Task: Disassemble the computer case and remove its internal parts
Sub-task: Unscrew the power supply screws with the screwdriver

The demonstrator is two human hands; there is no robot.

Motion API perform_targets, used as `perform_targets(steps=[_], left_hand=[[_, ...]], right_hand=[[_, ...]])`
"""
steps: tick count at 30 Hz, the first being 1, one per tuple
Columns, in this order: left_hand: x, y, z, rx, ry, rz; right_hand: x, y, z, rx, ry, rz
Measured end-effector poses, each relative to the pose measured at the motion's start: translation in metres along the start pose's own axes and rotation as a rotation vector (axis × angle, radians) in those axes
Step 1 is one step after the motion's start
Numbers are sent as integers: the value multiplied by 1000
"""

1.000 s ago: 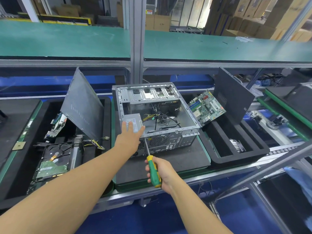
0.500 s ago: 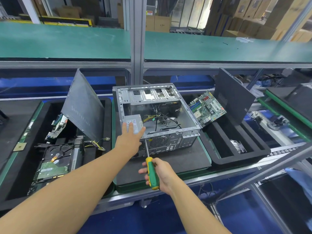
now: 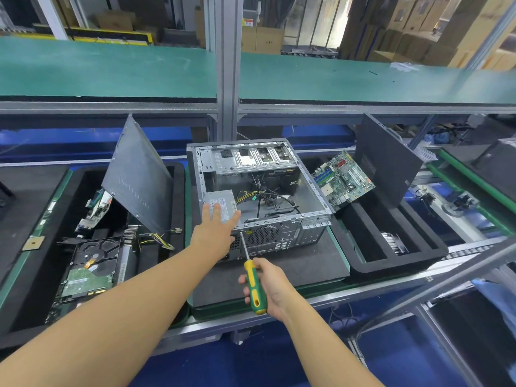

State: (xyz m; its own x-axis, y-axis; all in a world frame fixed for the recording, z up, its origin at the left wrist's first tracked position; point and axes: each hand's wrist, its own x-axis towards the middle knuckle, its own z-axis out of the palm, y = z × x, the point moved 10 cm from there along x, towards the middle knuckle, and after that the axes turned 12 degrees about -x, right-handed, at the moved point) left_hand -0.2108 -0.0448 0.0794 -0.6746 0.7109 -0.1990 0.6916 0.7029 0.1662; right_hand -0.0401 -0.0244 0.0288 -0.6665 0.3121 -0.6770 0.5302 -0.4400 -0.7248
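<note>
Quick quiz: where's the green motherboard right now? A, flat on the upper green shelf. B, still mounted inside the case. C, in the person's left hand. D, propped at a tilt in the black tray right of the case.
D: the motherboard leans tilted in the black tray, right of the open case.

The computer case lies open on top, its right half bare floor, while loose cables and the power supply crowd its left.

The left hand lies flat, fingers spread, on the power supply inside the open computer case. The right hand grips a green-yellow screwdriver, tip at the case's rear panel.
</note>
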Motion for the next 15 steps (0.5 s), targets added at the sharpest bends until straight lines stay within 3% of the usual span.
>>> perform_targets(steps=[15], left_hand=[[-5, 2, -4, -3, -10, -4]], right_hand=[[2, -4, -6, -68, 57, -114]])
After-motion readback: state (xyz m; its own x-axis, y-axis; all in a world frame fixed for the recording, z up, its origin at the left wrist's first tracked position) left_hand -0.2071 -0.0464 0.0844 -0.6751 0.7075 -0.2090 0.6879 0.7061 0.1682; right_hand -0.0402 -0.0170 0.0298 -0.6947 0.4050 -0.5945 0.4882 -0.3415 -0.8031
